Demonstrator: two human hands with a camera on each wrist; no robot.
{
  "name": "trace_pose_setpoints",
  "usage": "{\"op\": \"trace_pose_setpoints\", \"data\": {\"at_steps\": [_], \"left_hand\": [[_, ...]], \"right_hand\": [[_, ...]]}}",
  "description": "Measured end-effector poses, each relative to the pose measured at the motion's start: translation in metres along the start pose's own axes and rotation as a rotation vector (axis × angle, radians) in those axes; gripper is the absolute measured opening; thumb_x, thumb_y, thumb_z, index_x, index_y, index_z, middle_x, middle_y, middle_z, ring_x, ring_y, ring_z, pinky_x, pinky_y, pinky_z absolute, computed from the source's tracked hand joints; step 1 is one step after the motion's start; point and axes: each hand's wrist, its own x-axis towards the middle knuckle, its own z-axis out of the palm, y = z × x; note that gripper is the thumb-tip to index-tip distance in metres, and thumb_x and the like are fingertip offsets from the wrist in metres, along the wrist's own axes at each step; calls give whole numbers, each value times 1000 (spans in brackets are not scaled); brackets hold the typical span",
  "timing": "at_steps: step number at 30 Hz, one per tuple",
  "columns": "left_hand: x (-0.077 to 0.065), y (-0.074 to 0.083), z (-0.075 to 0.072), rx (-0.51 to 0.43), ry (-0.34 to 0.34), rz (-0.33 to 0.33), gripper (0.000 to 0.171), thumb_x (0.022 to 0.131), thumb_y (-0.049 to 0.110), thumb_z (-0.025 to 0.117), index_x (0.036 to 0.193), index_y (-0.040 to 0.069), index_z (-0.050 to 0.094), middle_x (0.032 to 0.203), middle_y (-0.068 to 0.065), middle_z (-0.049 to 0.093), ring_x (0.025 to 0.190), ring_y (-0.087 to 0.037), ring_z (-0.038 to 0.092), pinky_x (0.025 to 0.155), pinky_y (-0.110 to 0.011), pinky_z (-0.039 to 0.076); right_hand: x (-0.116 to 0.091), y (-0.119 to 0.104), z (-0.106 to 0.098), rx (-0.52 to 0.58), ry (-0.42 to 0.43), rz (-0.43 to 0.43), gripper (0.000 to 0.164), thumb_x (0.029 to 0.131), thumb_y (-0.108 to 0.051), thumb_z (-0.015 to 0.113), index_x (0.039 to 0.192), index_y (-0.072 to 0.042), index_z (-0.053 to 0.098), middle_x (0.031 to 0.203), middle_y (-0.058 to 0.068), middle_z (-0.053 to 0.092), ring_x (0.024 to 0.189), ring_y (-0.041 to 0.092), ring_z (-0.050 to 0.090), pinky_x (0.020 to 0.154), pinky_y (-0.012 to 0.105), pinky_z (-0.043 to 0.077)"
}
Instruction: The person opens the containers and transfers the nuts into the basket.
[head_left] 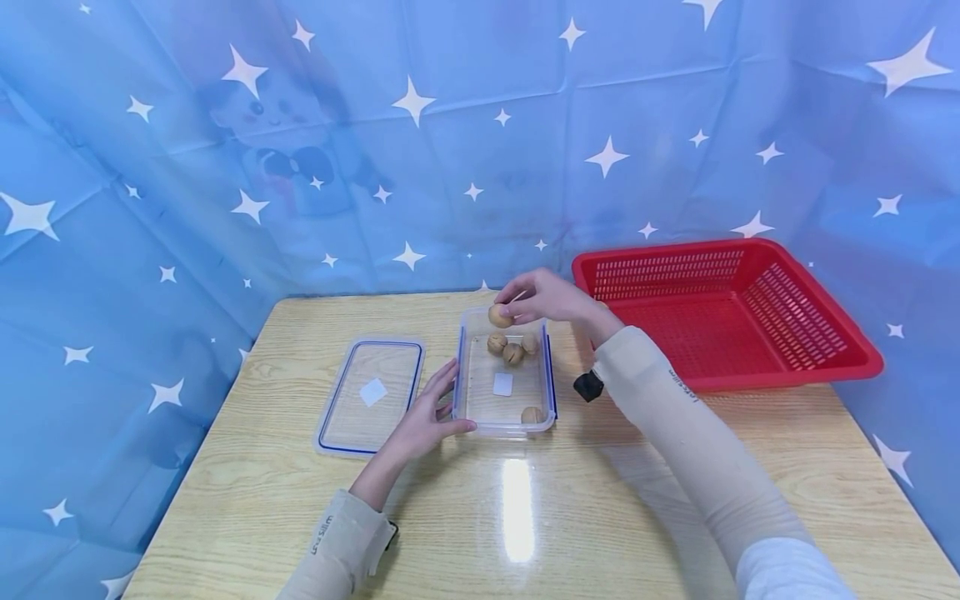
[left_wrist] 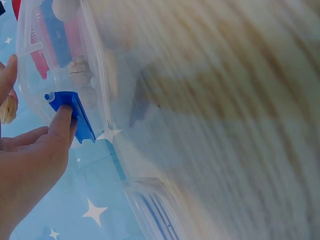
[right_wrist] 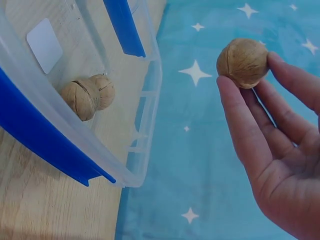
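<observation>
Pale sleeves (head_left: 690, 442), right hand (head_left: 551, 296) pinching walnut (right_wrist: 243, 62), left hand (head_left: 426, 425) spread against box (head_left: 491, 430), wood-grain table (head_left: 255, 450), starry curtain (head_left: 465, 150)

Viewing remotely, I class the premises as a makeshift recording booth. Evidence: creased blue sheeting (head_left: 480, 158), printed with white stars (head_left: 413, 102) and a faint cartoon figure (head_left: 273, 137), hangs behind and along both sides of a wood-grain table (head_left: 247, 508). I also note an oblong glare (head_left: 517, 512) on the tabletop. The building beyond, I cannot identify.
</observation>
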Motion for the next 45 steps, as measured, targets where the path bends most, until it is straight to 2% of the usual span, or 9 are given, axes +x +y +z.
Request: {"op": "trace_pose_setpoints", "data": {"at_steps": [9, 22, 30, 36, 45], "left_hand": [[-1, 1, 0, -19, -2, -3, 96, 84, 4, 78, 159, 5, 19, 169, -11, 11, 151, -41, 25, 119, -51, 39], [1, 0, -1, -12, -11, -7, 98, 83, 9, 79, 160, 7, 18, 169, -8, 10, 151, -39, 25, 119, -48, 39], [0, 2, -1, -8, -14, -13, 98, 83, 8, 79, 159, 5, 18, 169, -9, 10, 151, -39, 24, 120, -49, 38], [0, 2, -2, -8, -13, -12, 98, 83, 8, 79, 159, 5, 18, 169, -9, 10, 151, -40, 25, 120, -49, 38], [0, 1, -2, -11, -10, -6, 98, 83, 8, 79, 159, 5, 18, 169, -10, 10, 151, -40, 25, 120, -49, 38]], "right_hand": [[-2, 4, -7, -16, 15, 4, 33, 98, -18, 64, 126, -1, 64, 123, 19, 67, 106, 27, 70, 95, 38, 62], [-10, 8, -23, -19, 79, 22, 37, 97, -22, 66, 127, 0, 64, 122, 21, 67, 108, 29, 69, 98, 42, 60], [-15, 14, -32, 21, 144, 31, 36, 95, -22, 69, 124, -1, 66, 118, 19, 68, 105, 25, 68, 97, 40, 61], [-20, 16, -41, -16, 182, 52, 35, 95, -24, 68, 124, -4, 67, 121, 18, 67, 109, 28, 66, 96, 38, 61], [-25, 24, -57, 13, 226, 94, 41, 95, -26, 69, 128, -2, 64, 123, 19, 65, 102, 23, 70, 83, 21, 63]]}}
